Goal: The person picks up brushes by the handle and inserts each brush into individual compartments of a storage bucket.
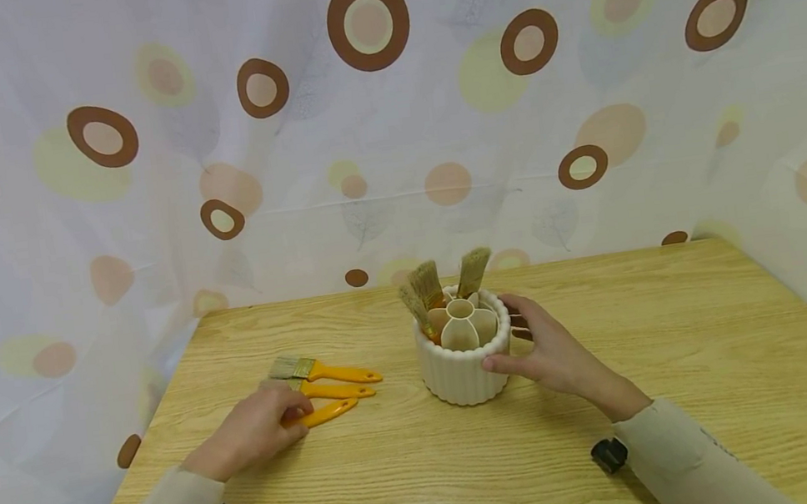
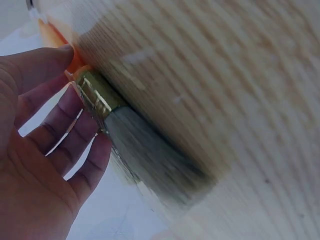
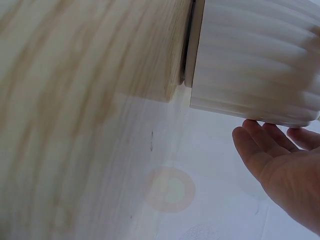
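Note:
My left hand (image 1: 258, 425) pinches the nearest of three paintbrushes lying on the left of the table, a flat one with an orange handle (image 1: 331, 413). In the left wrist view the thumb lies on that handle by the metal band, and the grey-brown bristles (image 2: 155, 152) lie along the wood. Two like paintbrushes (image 1: 346, 373) lie just beyond it. A white ribbed brush holder (image 1: 464, 379) stands upright at mid-table, with three paintbrushes (image 1: 426, 284) bristles up around its flower-shaped insert (image 1: 460, 333). My right hand (image 1: 547, 348) holds its right side, thumb in front and fingers behind.
The wooden table (image 1: 692, 385) reaches back to a pale curtain (image 1: 390, 144) printed with brown rings, which also hangs along both sides. Dark straps or devices (image 1: 610, 455) show under both sleeves.

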`<action>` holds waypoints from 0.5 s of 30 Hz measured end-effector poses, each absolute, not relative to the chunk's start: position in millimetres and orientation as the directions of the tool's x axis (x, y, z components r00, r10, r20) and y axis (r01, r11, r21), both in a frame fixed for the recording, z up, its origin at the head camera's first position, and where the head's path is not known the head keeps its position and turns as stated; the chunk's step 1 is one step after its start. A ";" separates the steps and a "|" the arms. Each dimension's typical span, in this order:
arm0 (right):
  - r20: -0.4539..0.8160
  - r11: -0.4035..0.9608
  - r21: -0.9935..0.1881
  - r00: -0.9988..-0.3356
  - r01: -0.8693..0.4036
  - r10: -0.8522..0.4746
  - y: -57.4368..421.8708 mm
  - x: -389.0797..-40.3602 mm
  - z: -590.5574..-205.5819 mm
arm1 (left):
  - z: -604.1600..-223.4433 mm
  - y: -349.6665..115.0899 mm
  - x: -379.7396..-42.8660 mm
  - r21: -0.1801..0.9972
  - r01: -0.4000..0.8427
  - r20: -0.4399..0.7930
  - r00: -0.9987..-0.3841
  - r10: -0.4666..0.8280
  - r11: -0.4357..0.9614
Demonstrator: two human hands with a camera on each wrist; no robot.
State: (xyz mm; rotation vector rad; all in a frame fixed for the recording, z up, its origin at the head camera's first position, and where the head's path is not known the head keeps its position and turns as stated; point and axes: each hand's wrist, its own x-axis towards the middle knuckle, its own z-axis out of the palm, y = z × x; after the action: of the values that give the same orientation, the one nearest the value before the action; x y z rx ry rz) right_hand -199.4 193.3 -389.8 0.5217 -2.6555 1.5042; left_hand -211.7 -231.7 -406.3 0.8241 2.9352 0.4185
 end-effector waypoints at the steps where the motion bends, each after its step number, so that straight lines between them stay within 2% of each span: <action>1: 0.202 0.471 -0.826 -0.942 -0.310 -0.267 193.4 -199.4 -389.8 | -405.2 -230.6 -211.1 0.276 0.496 0.002 -0.857 0.515 0.824; 15: 0.200 0.464 -0.830 -0.942 -0.309 -0.269 193.9 -198.7 -389.7 | -401.9 -221.7 -205.9 0.277 0.518 -0.041 -0.835 0.548 0.810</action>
State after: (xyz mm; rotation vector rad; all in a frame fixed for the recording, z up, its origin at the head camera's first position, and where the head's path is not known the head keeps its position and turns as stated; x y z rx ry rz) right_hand -198.7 193.9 -389.7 0.5244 -2.6530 1.5168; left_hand -205.9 -221.7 -401.9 0.8497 2.8744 0.3887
